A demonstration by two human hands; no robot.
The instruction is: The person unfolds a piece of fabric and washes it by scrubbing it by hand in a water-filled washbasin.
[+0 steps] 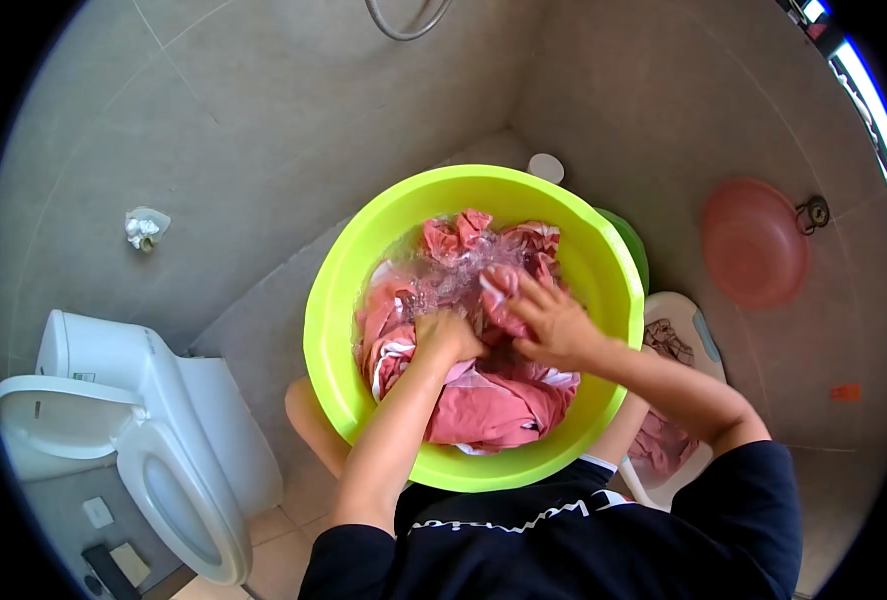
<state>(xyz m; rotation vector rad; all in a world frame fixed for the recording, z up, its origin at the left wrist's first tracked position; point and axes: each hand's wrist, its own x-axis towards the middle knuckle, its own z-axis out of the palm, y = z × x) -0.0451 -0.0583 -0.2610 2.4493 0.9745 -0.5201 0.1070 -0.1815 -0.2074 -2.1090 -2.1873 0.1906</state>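
Note:
A large yellow-green basin (330, 345) stands between my knees, with water and wet pink cloth (483, 408) in it. My left hand (448, 338) is down in the cloth near the basin's middle, its fingertips hidden by fabric and water. To the right of it, my right hand (555, 322) is over a bunched pink and white piece of cloth (501, 298), fingers spread and slightly blurred, touching its edge. Splashing, bubbly water lies just above both hands, and more pink cloth sticks up near the far rim.
On the left is a white toilet (178, 490) with its lid raised. At the right, a white tub (708, 365) holds more cloth. A pink basin (755, 243) hangs on the wall. Behind the large basin are a green basin (628, 245) and a white round object (545, 167).

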